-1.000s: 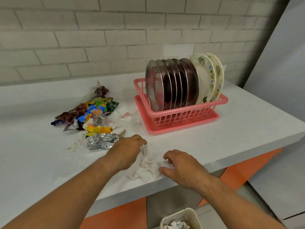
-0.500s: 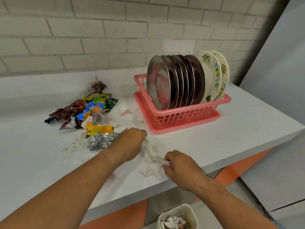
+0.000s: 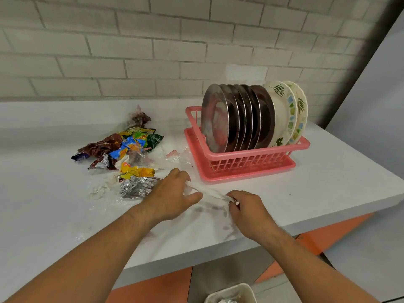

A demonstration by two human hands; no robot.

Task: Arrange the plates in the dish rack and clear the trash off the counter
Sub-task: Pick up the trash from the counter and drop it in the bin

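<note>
A pink dish rack (image 3: 247, 159) on the white counter (image 3: 328, 182) holds several steel plates (image 3: 236, 119) and two patterned white plates (image 3: 286, 110), all upright. A pile of coloured snack wrappers (image 3: 126, 147) and a crumpled foil ball (image 3: 135, 186) lie left of the rack. My left hand (image 3: 172, 193) and my right hand (image 3: 247, 208) each pinch one end of a thin clear plastic bag (image 3: 209, 191), stretched between them just above the counter near the front edge. More of the bag hangs down and lies on the counter below the hands.
Scraps of white tissue (image 3: 100, 189) and clear film (image 3: 179, 156) lie around the wrappers. A white trash bin (image 3: 231, 294) with foil in it stands on the floor below the counter edge. A brick wall runs behind the counter.
Both hands have gathered the white plastic off the counter and pulled it taut between them. The right hand has closed on its end.
</note>
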